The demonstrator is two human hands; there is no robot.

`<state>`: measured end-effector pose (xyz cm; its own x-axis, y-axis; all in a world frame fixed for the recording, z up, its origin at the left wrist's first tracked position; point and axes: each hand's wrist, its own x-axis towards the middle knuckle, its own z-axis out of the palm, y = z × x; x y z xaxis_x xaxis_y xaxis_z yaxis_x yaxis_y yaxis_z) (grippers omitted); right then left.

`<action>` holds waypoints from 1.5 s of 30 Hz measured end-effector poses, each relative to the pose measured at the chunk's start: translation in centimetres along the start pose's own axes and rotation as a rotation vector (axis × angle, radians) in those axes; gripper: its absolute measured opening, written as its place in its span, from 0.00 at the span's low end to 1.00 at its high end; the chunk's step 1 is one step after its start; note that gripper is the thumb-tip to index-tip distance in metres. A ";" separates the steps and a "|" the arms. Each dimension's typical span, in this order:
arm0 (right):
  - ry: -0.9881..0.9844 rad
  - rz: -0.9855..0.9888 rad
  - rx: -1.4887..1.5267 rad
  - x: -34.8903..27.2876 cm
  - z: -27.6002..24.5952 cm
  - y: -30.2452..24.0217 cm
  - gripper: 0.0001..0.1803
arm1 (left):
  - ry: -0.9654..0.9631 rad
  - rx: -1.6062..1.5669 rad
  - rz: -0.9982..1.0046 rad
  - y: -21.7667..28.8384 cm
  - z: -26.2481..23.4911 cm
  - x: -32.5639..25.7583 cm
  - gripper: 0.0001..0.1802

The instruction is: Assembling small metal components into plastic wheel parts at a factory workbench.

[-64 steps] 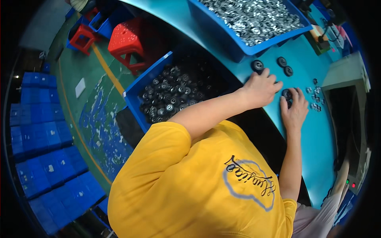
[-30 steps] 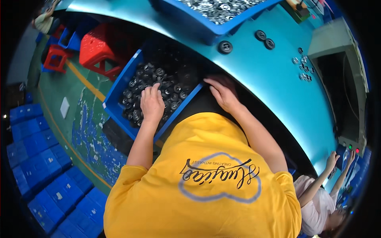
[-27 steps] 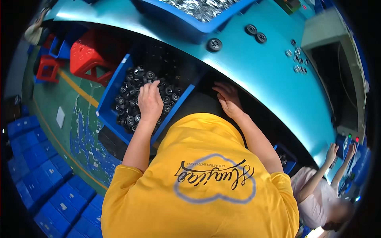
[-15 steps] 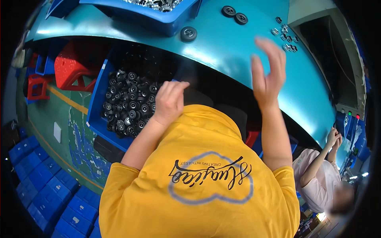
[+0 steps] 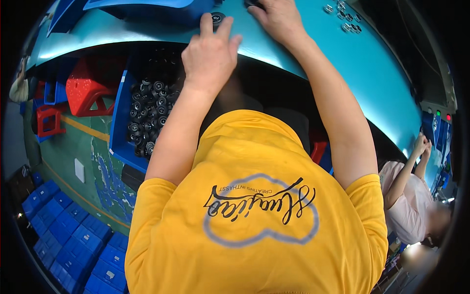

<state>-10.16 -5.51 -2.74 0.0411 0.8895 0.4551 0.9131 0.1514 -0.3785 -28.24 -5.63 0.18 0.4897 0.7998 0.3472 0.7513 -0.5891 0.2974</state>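
My left hand reaches over the front edge of the turquoise table, fingers spread. A small black wheel with a grey hub lies on the tabletop between two of its fingertips; I cannot make out a firm grip. Further right, my right hand is closed, thumb and fingers about another black wheel, partly cut off by the upper edge of the view. Several small shiny metal-coloured parts lie on the table to the right of that hand.
A blue bin stands on the table at the upper left. Below the table, a blue crate holds many black wheels. Red stools and stacked blue boxes are at the left. A co-worker sits at the right.
My left hand has moved from above the wheel crate up to the wheel by the blue bin. My right hand has gone forward and left and closed about a wheel. The view has shifted slightly.
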 end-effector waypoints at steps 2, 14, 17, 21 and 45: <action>-0.023 -0.083 0.029 -0.3 0.4 -2.0 0.17 | 0.055 0.088 0.058 -0.5 0.6 0.7 0.21; -0.017 -0.296 0.326 -2.7 5.1 -12.7 0.20 | 0.180 0.179 -0.189 -8.9 -1.2 -9.9 0.21; -0.089 -0.238 0.553 -6.0 4.1 -11.9 0.20 | 0.183 0.233 -0.235 -11.1 -2.0 -13.9 0.18; -0.231 0.123 0.545 -14.3 1.2 -3.3 0.18 | 0.308 -0.058 -0.027 -9.1 -1.6 -14.3 0.13; -0.176 0.363 -0.132 -29.4 -5.8 6.7 0.14 | 0.116 -0.412 0.704 5.6 6.6 4.8 0.05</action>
<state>-2.88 -33.12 -13.93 0.3105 0.9366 0.1622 0.8966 -0.2319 -0.3772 -18.75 -4.36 -2.36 0.7195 0.2238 0.6574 0.0518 -0.9613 0.2706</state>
